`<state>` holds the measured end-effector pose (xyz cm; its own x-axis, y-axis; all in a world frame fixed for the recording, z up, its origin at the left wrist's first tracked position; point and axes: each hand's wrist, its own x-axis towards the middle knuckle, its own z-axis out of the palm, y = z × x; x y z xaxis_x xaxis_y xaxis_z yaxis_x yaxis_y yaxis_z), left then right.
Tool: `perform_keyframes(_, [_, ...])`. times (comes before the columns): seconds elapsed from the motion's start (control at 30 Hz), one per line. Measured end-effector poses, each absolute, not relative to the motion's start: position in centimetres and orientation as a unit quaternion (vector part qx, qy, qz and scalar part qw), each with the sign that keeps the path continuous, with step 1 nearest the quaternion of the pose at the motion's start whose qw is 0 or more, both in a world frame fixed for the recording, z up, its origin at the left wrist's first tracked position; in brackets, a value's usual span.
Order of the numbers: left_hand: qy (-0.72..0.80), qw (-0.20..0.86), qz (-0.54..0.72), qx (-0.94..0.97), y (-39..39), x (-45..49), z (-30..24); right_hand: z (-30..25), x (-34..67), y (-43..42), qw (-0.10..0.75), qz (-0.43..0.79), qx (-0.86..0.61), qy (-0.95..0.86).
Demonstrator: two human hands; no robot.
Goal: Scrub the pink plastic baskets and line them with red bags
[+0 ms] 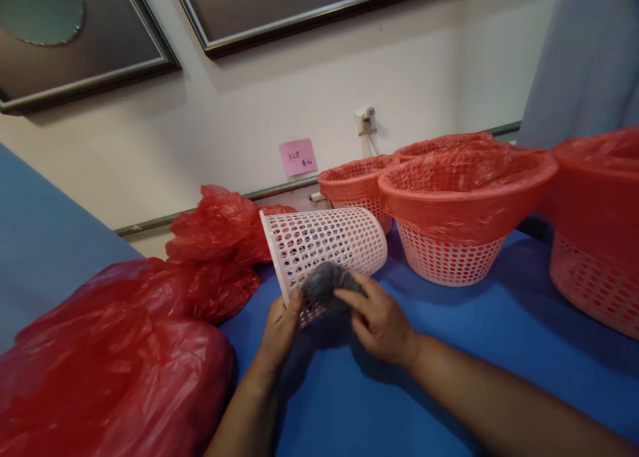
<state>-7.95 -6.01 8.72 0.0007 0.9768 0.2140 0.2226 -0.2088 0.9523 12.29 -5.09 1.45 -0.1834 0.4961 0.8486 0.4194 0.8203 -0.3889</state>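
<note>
A pink perforated plastic basket (327, 244) lies on its side on the blue table (499, 330), its open mouth toward the left. My left hand (280, 327) grips the basket's rim, thumb on the outside. My right hand (375, 317) is closed on a grey crumpled wad (327, 285), apparently steel wool or cloth, pressed against the basket's lower side. Both forearms reach in from the bottom of the view.
Crumpled red plastic bags (114, 364) pile up at the left, more red bags (219, 234) behind the basket. Several baskets lined with red bags (464, 197) stand at the right and back. On the wall are a pink note (298, 156) and a socket (366, 119).
</note>
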Motion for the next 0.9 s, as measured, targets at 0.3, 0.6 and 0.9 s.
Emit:
perform_keyframes(0.3, [0.455, 0.361, 0.429, 0.692, -6.7, -8.5, 5.7, -0.2, 14.2, -0.1, 0.609, 0.117, -0.544, -0.566])
perform_keyframes(0.6, [0.425, 0.359, 0.387, 0.735, -6.5, -8.5, 5.4, 1.4, 11.5, -6.0, 0.554, 0.016, -0.285, -0.782])
perform_keyframes(0.9, [0.432, 0.398, 0.318, 0.744, -5.9, -9.2, 5.4, 0.1, 14.5, -0.2, 0.593, 0.123, -0.537, -0.587])
